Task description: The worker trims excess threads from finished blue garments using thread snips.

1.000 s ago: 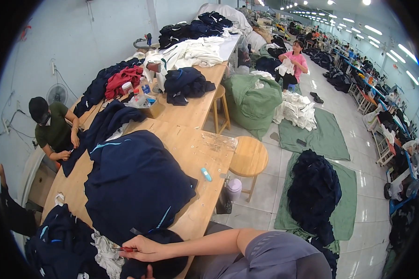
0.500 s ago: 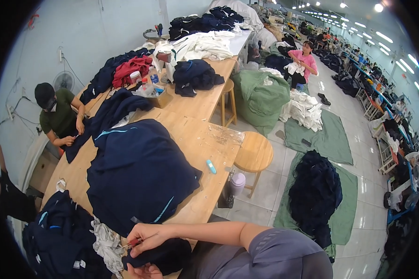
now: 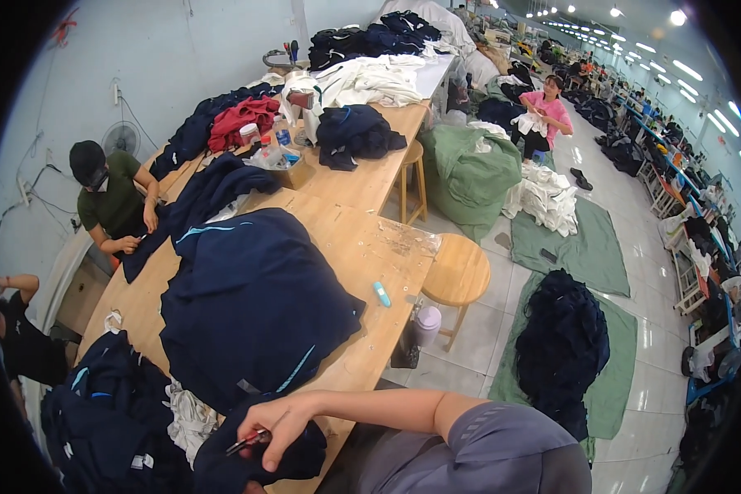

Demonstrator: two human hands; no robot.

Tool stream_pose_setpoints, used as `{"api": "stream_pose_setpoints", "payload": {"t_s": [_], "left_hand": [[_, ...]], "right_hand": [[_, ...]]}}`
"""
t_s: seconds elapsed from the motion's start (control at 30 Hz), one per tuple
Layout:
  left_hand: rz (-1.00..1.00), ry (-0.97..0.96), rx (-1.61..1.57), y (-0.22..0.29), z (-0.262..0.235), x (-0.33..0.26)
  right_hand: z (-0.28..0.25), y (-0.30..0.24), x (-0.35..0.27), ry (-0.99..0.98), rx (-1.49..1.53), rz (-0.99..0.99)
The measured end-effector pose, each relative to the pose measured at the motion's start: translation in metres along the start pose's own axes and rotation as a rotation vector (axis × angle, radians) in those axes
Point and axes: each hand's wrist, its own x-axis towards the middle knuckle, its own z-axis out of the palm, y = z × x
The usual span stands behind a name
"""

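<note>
My right hand (image 3: 281,421) reaches in from the right over the near end of the wooden table (image 3: 362,247). It is closed on small red-handled thread snips (image 3: 249,442), tips pointing left. Under it lies a dark navy garment (image 3: 259,461), bunched at the table's edge. Only a sliver of my left hand (image 3: 251,487) shows at the lower edge beneath that garment, and its grip is hidden. A large heap of navy garments (image 3: 255,305) lies just beyond my right hand.
More navy clothes (image 3: 107,412) and white cloth (image 3: 188,416) lie at the left. A person in a green shirt (image 3: 111,198) works across the table. A round stool (image 3: 457,272), a tumbler (image 3: 426,325), a small teal tool (image 3: 381,294) and a floor pile of navy clothes (image 3: 564,346) are at the right.
My right hand with the snips has shifted slightly right and up over the dark garment. The view has swung a little; the person across the table keeps handling a navy piece.
</note>
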Motion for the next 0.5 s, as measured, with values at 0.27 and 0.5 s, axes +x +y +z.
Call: {"api": "stream_pose_setpoints", "payload": {"t_s": [0.27,0.5], "left_hand": [[-0.062,0.619,0.289,-0.002,-0.086,-0.016],[-0.208,0.516,0.082,-0.003,-0.097,-0.001]], "right_hand": [[-0.017,0.028,-0.028,0.284,0.056,0.161],[-0.046,0.016,-0.023,0.400,-0.197,0.108]]}}
